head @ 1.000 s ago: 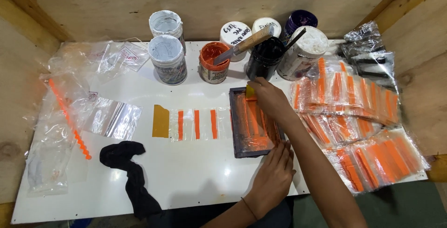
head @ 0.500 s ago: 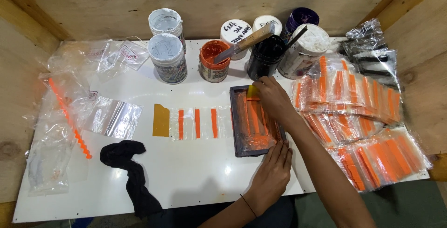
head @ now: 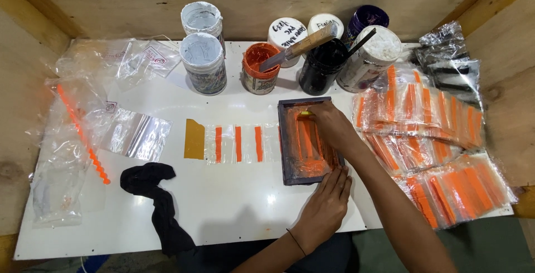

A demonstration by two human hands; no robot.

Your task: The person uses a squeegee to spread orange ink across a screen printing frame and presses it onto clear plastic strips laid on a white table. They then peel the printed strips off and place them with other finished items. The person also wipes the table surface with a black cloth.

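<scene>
We see a white table point(head: 234, 206) with a screen frame point(head: 308, 139) right of centre, lying flat, its mesh smeared orange. Right hand point(head: 330, 127) sits inside the frame, curled round a small yellow-tipped thing, likely a squeegee; grip mostly hidden, so we can't tell how tight. Left hand point(head: 325, 206) lies flat, fingers spread, pressing the frame's near edge. Progress, as we judge it: a big heap of orange-striped bags point(head: 440, 156) on the right looks printed, a strip point(head: 237, 143) left of the frame carries three orange bars, and clear bags point(head: 136, 134) at left look unprinted, so plenty is left. Containers along the back: two grey-white tubs point(head: 203, 61), open orange pot point(head: 260, 66) with a knife point(head: 301, 45) across it, black pot point(head: 322, 65), a white-filled jar point(head: 369, 58), two lidded jars, one purple. Black rag point(head: 159, 200) lies in front.
</scene>
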